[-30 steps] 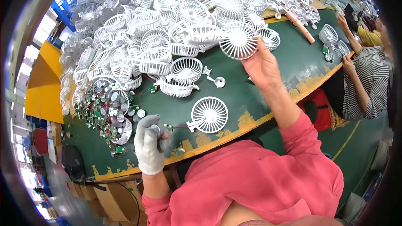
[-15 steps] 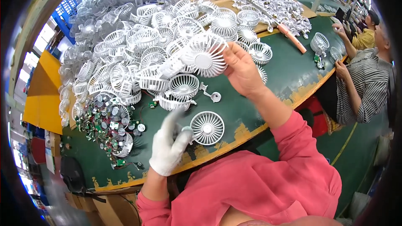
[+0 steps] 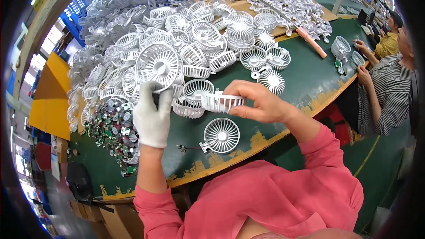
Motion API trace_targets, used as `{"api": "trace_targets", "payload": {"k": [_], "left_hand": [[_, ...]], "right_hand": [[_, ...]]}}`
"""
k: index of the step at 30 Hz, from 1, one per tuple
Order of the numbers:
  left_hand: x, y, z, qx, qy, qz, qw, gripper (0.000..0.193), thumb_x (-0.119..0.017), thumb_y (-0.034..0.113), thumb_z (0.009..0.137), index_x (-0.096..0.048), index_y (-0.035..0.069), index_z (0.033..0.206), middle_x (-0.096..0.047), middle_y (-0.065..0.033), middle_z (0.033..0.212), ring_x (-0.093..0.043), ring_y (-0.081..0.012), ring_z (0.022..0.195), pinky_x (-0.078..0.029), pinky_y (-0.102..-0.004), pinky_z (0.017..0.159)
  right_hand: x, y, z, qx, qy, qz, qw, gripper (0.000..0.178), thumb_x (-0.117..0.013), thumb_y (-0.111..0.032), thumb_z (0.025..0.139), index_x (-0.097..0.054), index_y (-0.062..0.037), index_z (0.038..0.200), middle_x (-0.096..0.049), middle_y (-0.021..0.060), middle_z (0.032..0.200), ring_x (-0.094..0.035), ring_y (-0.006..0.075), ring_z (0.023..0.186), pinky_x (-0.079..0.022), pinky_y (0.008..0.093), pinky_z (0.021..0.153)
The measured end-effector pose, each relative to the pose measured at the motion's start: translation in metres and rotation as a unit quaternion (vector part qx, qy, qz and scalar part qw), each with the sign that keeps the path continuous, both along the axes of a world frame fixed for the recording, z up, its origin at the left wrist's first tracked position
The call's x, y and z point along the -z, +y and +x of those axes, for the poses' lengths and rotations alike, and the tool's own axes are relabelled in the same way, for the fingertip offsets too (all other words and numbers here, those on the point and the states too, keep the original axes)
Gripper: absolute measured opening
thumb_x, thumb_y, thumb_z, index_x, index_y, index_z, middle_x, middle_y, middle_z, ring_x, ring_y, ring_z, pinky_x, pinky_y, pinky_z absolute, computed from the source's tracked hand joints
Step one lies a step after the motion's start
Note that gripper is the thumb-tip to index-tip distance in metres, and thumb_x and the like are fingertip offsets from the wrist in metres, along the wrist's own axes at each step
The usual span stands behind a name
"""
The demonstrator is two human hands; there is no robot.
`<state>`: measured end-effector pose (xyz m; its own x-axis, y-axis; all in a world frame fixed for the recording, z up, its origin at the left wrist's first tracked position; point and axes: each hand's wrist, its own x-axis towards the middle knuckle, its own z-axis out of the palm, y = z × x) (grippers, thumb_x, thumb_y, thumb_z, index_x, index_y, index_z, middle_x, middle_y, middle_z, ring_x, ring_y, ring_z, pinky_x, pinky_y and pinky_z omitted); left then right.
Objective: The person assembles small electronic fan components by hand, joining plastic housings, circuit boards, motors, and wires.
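The step in hand appears to be the handling of two white plastic fan cages at once, one in each hand, above the near side of the green table. The person's gloved left hand seems clamped on the lower edge of a round cage, thumb and fingers together at its rim, in front of the pile of white cages. This cage stands nearly upright, its broad round face and central ring turned toward the camera. The bare right hand is clamped on a shallow cage, fingers over the top and thumb beneath; that cage is seen edge-on, its long axis running roughly left to right and its slatted wall toward the camera. Its free end points left, toward the gloved hand; which of its faces is hollow cannot be told. The two held cages are apart and turned differently, so a next move would call for a firm rim grip and a turn of the wrist if they were to be faced alike. Below them, a flat-lying cage rests on the table, its short neck pointing lower left toward a red wire and small board.
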<state>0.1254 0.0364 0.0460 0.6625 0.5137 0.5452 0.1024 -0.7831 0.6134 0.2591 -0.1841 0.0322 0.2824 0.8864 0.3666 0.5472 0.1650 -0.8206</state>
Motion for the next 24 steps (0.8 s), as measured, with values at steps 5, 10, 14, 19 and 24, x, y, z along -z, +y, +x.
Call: {"api": "trace_targets", "payload": {"k": [5,10,14,19,24], "left_hand": [[-0.002,0.038,0.03,0.003,0.009,0.072,0.997,0.032,-0.065,0.024,0.083,-0.057,0.001,0.104,-0.062,-0.0145,0.077,-0.061,-0.0266,0.067,-0.048,-0.0369,0.066],[-0.019,0.018,-0.003,0.067,0.072,-0.192,0.977,0.026,-0.061,0.019,0.088,-0.059,0.0,0.106,-0.058,-0.0031,0.071,-0.052,-0.0092,0.062,-0.042,-0.0248,0.056],[-0.02,-0.02,-0.042,0.097,0.119,-0.243,0.958,0.013,-0.054,0.008,0.088,-0.059,0.0,0.098,-0.056,-0.001,0.074,-0.048,-0.0051,0.058,-0.035,-0.0192,0.049],[0.003,-0.047,-0.098,0.088,0.147,-0.353,0.92,0.023,-0.057,0.011,0.083,-0.057,0.0,0.103,-0.057,-0.0033,0.08,-0.052,-0.0071,0.061,-0.041,-0.0202,0.05],[0.018,-0.059,-0.088,0.148,0.159,-0.297,0.93,0.035,-0.06,0.014,0.088,-0.054,0.0,0.12,-0.06,-0.0033,0.087,-0.053,-0.0092,0.071,-0.043,-0.0215,0.063]], "right_hand": [[0.015,-0.003,-0.013,-0.063,-0.042,0.078,0.994,0.019,-0.066,-0.006,0.079,-0.059,-0.0055,0.097,-0.061,0.0094,0.111,-0.051,0.0286,0.111,-0.037,0.0393,0.094],[0.052,-0.002,-0.023,-0.096,-0.099,0.076,0.988,0.017,-0.061,0.001,0.072,-0.06,-0.0101,0.086,-0.044,0.0146,0.137,-0.041,0.0367,0.125,-0.024,0.0513,0.106],[0.084,-0.012,-0.016,-0.095,-0.094,0.046,0.99,0.017,-0.06,0.002,0.069,-0.06,-0.0074,0.083,-0.04,0.0197,0.137,-0.039,0.0411,0.125,-0.033,0.0491,0.103],[0.088,-0.009,-0.024,-0.081,-0.161,0.044,0.983,0.02,-0.057,0.002,0.07,-0.061,-0.0064,0.088,-0.042,0.0189,0.135,-0.036,0.04,0.129,-0.035,0.0489,0.101],[0.076,-0.022,-0.026,-0.035,-0.179,0.057,0.982,0.035,-0.06,-0.001,0.073,-0.058,-0.0096,0.107,-0.045,0.0148,0.133,-0.038,0.0356,0.128,-0.033,0.0464,0.1]]}}
